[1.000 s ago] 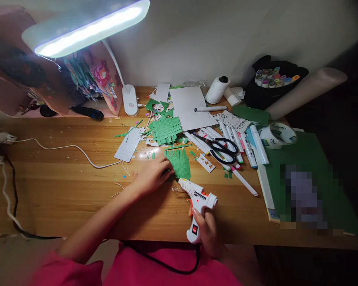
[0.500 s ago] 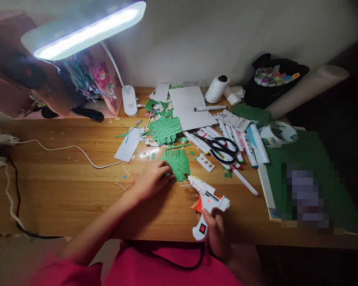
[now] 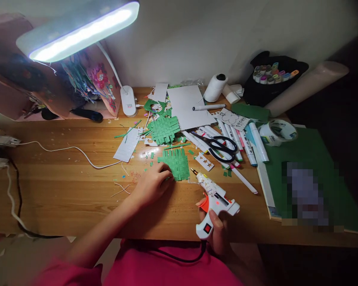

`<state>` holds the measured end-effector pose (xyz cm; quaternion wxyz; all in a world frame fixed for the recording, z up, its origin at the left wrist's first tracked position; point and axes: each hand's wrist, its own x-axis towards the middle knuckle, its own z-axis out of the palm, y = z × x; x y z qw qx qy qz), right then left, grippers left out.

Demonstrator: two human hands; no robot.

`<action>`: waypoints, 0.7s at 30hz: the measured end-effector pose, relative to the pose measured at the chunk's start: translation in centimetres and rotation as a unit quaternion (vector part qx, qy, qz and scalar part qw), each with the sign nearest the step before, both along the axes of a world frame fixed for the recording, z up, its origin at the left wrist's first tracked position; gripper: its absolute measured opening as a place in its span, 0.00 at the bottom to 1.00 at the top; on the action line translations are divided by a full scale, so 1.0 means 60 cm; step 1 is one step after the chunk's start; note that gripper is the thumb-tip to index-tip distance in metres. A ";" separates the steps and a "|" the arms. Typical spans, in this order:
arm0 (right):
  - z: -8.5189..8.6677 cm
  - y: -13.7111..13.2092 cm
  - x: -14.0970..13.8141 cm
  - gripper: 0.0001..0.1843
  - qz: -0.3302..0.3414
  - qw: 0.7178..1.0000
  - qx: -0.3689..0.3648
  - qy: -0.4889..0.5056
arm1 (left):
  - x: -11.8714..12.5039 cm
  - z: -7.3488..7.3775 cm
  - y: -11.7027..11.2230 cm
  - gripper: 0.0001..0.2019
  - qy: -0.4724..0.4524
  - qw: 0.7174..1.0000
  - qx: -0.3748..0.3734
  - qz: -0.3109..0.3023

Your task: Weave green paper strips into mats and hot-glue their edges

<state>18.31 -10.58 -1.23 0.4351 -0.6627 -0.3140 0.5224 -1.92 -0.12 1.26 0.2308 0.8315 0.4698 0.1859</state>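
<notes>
At desk centre: mat [image 3: 176,163], woven green paper, flat on desk [image 3: 62,186].
Left hand [image 3: 152,183]: fingertips bent onto mat's lower-left edge; pinching or pressing, cannot tell.
Right hand [image 3: 217,234]: clenched round glue gun [image 3: 216,198] grip, forefinger at orange trigger.
Nozzle: just beside mat's lower-right corner.
Behind mat: second woven piece [image 3: 164,130]; scissors [image 3: 219,146] lying on markers [image 3: 250,147].

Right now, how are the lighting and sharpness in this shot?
Head view: desk lamp blown out white, its glare on the desk beside the woven green paper; right side dark; pixelated patch over the green mat; glue gun sharp; corners bowed, soft.
</notes>
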 end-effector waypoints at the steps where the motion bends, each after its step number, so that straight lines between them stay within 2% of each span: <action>1: 0.000 0.001 0.001 0.16 -0.008 1.000 -0.003 -0.003 | 0.000 0.003 -0.001 0.07 0.008 1.000 0.000 -0.007; 6: -0.006 0.005 0.007 0.16 -0.035 0.999 -0.021 -0.024 | 0.013 0.014 0.005 0.09 0.081 0.997 0.018 0.002; 10: -0.008 0.002 0.009 0.17 -0.029 0.998 -0.035 -0.034 | 0.031 0.013 0.020 0.11 0.130 0.991 0.031 -0.022; 16: 0.004 -0.003 0.005 0.18 -0.031 0.997 -0.055 -0.038 | 0.030 0.016 0.035 0.07 0.058 0.997 -0.041 -0.023; 21: 0.017 -0.002 0.003 0.18 0.027 0.997 -0.062 -0.038 | 0.029 0.024 0.046 0.07 0.039 0.997 -0.065 -0.016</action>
